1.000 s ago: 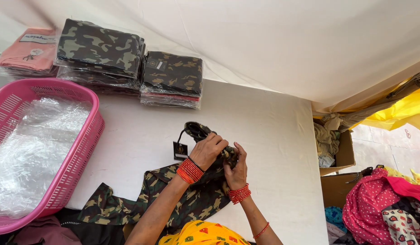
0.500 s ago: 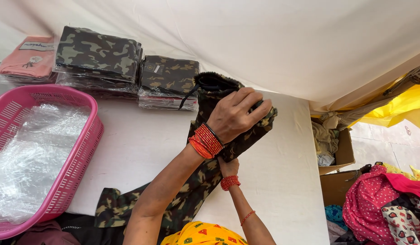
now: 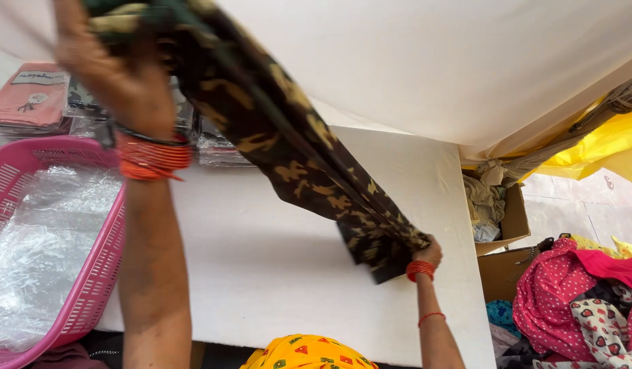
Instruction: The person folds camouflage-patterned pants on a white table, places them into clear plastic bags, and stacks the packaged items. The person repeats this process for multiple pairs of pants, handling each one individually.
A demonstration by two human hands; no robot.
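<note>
Nearest the camera: a bit of yellow patterned clothing (image 3: 309, 353) at bottom centre, belonging to the person

Left forearm rises from the bottom edge to the upper left. Left hand (image 3: 114, 65) is raised high and close to the lens, blurred, closed on the upper end of a camouflage garment (image 3: 295, 157). Stack of red-orange bangles (image 3: 152, 156) on that wrist

Right hand (image 3: 429, 254) sits low, just above the white table (image 3: 261, 260), mostly hidden behind the cloth; its fingers grip the garment's lower end. Red bangles and a thin red thread on that wrist

Garment: dark green and tan camouflage fabric, stretched taut on a diagonal between the two hands, from upper left to lower right, lifted off the table. Its lower edge hangs just over the tabletop near the right hand

Left of the table: pink plastic basket (image 3: 90, 287) with crinkled clear plastic bags (image 3: 43, 246) inside

Right, beside the table and lower: open cardboard box (image 3: 511, 219) with pale cloth in it; heap of pink and red printed clothes (image 3: 582, 301); yellow sheet (image 3: 603, 147) beyond

Far edge of the table: packed garments in clear wrap (image 3: 217, 147), partly hidden behind the arm and fabric, and a pink packed stack (image 3: 32, 99) at far left. White cloth backdrop (image 3: 432, 61) behind all
</note>
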